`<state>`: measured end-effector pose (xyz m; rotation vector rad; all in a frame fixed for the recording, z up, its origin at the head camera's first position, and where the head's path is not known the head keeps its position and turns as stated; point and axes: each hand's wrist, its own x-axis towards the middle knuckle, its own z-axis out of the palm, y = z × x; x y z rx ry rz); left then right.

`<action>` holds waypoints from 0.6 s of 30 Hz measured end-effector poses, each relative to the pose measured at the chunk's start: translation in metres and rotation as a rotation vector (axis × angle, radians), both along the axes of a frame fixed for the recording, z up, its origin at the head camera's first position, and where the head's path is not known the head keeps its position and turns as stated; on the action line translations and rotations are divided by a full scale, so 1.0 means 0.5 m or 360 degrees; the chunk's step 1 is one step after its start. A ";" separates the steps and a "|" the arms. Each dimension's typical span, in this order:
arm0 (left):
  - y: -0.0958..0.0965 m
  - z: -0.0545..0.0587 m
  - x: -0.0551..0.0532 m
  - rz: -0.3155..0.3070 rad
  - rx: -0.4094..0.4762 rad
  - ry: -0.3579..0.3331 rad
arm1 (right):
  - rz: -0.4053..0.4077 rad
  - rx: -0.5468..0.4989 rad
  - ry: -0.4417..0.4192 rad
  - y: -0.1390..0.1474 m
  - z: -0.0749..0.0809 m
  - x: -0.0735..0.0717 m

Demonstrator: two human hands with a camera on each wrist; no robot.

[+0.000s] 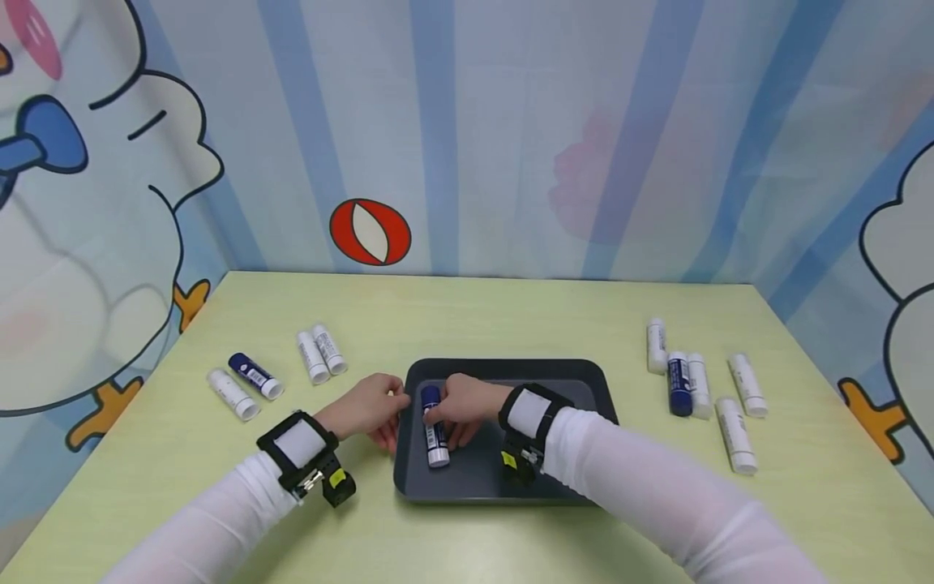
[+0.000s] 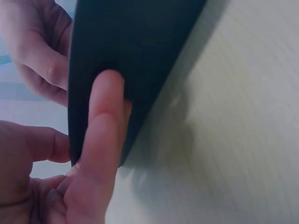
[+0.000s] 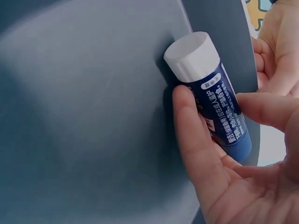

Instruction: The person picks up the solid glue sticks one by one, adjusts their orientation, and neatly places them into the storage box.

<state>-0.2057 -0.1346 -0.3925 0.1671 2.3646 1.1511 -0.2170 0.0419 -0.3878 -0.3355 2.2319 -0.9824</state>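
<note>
A dark grey tray (image 1: pixel 503 487) lies on the table. My right hand (image 1: pixel 467 403) pinches a blue glue stick with a white end (image 1: pixel 435 438) between thumb and fingers, inside the tray along its left side. In the right wrist view, the glue stick's printed label (image 3: pixel 222 105) shows between the fingers. At the tray's left edge is my left hand (image 1: pixel 372 407), its thumb at the rim and its fingers against the outer wall (image 2: pixel 135 42) in the left wrist view.
Left of the tray lie several glue sticks: a white pair (image 1: pixel 321 354), a blue one (image 1: pixel 255 375) and another white one (image 1: pixel 233 395). On the right lie a blue glue stick (image 1: pixel 679 384) and several white ones (image 1: pixel 737 435). A printed curtain (image 1: pixel 496 146) hangs behind the table.
</note>
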 end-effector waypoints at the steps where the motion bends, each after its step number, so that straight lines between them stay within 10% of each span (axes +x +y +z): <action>1: 0.000 0.000 0.000 0.0001 0.0001 -0.0001 | -0.0002 -0.0006 -0.0012 -0.004 -0.003 -0.001; 18: 0.001 -0.002 0.000 0.0004 0.0057 0.0010 | -0.0140 -0.0152 -0.0129 -0.023 0.000 0.007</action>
